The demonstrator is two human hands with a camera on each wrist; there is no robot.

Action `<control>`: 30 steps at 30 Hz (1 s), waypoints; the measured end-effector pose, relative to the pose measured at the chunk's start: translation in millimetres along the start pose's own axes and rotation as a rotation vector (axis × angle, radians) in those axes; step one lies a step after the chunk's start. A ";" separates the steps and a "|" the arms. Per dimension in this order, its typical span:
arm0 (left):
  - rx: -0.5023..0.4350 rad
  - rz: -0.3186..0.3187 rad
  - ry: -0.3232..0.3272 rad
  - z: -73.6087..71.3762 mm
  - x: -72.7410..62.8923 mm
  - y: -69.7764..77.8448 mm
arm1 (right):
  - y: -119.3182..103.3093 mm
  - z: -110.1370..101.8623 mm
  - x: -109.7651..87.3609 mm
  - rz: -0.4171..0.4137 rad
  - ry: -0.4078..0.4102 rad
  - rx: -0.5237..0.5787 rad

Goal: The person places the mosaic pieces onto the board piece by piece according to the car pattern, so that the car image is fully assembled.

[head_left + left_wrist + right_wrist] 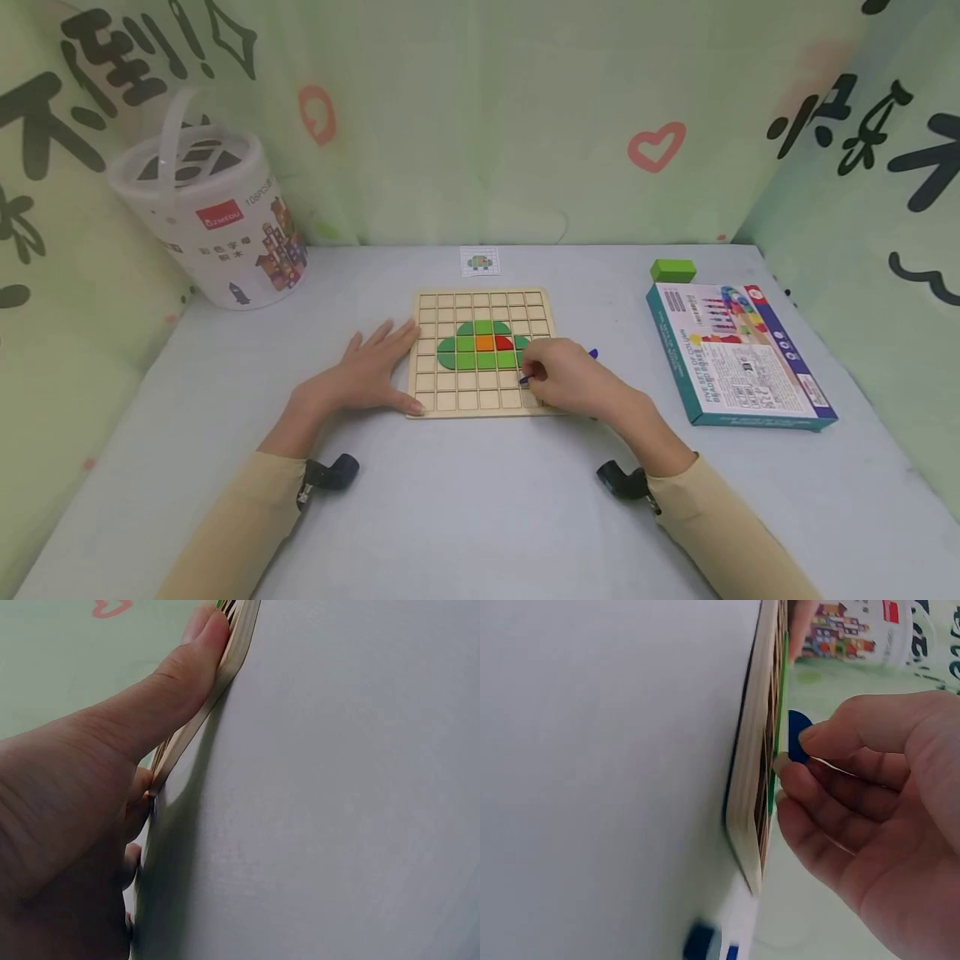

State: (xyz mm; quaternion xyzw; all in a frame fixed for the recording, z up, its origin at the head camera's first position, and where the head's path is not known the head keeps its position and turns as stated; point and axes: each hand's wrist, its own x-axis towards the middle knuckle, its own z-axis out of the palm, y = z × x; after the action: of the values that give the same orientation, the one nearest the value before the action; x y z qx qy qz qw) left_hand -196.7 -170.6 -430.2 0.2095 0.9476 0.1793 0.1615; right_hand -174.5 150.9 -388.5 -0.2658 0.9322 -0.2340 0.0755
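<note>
A wooden grid board (446, 400) lies on the table with green, orange and red pieces set in its middle, forming a green domed shape (465, 361). My left hand (371, 367) rests at the board's left side, fingers spread, the thumb (169, 694) lying along its near edge. Over the board's right part, my right hand (566, 375) pinches a small blue piece with a rounded edge (798, 736) between thumb and fingers. The right hand hides the board's right side in the head view. Another blue piece (593, 353) shows just beyond that hand.
A small picture card (480, 262) lies behind the board. To the right are a flat box (750, 358) and a green block (672, 271). A white handled bucket (217, 225) stands at the back left. Blue pieces (702, 941) lie beside the board.
</note>
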 end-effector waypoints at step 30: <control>0.007 0.001 -0.007 -1.2 1.0 0.8 | -20.2 15.6 14.9 0.007 -0.018 -0.059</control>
State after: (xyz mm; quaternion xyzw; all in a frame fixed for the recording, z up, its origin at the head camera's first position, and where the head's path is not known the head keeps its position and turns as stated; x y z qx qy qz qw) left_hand -197.8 -169.7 -429.0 0.2110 0.9475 0.1753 0.1641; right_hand -173.6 121.7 -392.8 -0.2667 0.9388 -0.2038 0.0770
